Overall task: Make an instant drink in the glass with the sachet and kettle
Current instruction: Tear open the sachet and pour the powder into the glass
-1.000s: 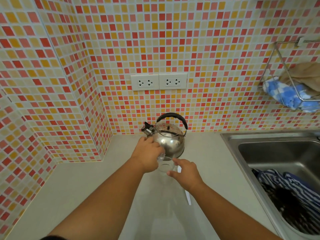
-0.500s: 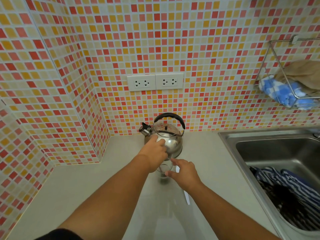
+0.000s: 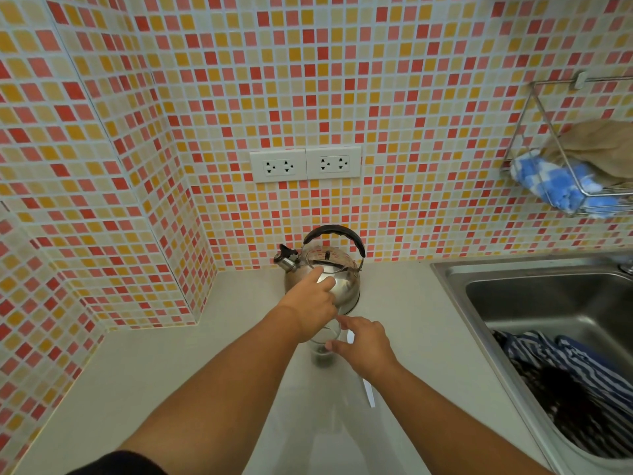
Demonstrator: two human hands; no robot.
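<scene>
Pale grey countertop (image 3: 144,365), mosaic-tiled corner. Left hand (image 3: 313,303), fingers loosely extended, reaches the shiny steel kettle (image 3: 337,279) just beyond; black handle arches above. Right hand (image 3: 364,347) cups the clear glass (image 3: 323,341) nearer. White sachet (image 3: 368,392) lies beside.

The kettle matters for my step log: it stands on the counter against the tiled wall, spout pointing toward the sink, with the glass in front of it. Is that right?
One detail is off. In the head view the kettle has its spout on the left, pointing away from the sink. The rest holds: it stands on the counter by the tiled wall, the glass in front of it.
</scene>
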